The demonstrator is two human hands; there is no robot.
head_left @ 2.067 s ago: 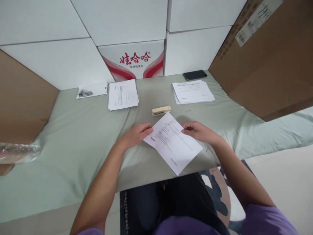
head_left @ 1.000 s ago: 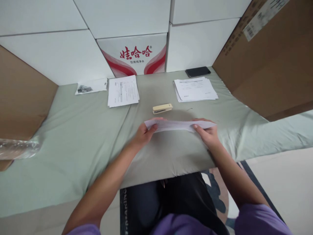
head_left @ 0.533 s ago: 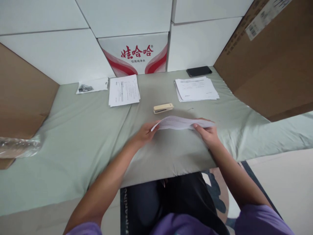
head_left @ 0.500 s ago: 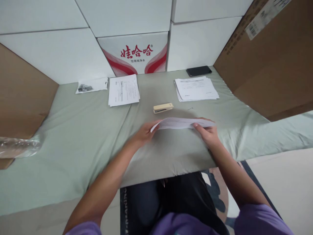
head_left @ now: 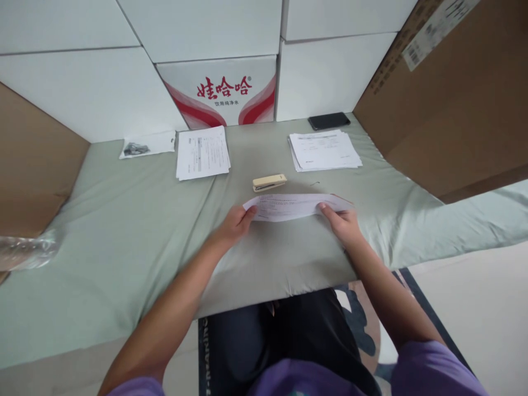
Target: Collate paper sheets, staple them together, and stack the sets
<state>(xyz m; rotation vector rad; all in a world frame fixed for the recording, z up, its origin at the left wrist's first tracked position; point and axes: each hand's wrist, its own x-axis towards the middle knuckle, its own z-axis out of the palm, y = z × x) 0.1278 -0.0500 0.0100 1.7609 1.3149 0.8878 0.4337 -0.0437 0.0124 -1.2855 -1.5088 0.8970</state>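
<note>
Both my hands hold a thin set of printed white sheets point(head_left: 295, 206) just above the green-covered table point(head_left: 136, 231). My left hand point(head_left: 233, 223) pinches the left end, and my right hand point(head_left: 342, 223) grips the right end. The sheets are tilted nearly edge-on towards me, with printed text showing on the near face. A beige stapler point(head_left: 269, 182) lies on the table just beyond the sheets, apart from both hands.
A stack of printed papers point(head_left: 324, 150) lies at the back right, a black phone point(head_left: 329, 120) behind it. Another paper pile point(head_left: 202, 152) and a small plastic bag point(head_left: 146, 144) lie back left. White boxes point(head_left: 214, 88) and brown cardboard point(head_left: 445, 104) wall the table.
The sheets lay flat and slanted on the table; both hands lifted them and stood them nearly on edge. They now tilt slightly back, showing more of the printed face.
</note>
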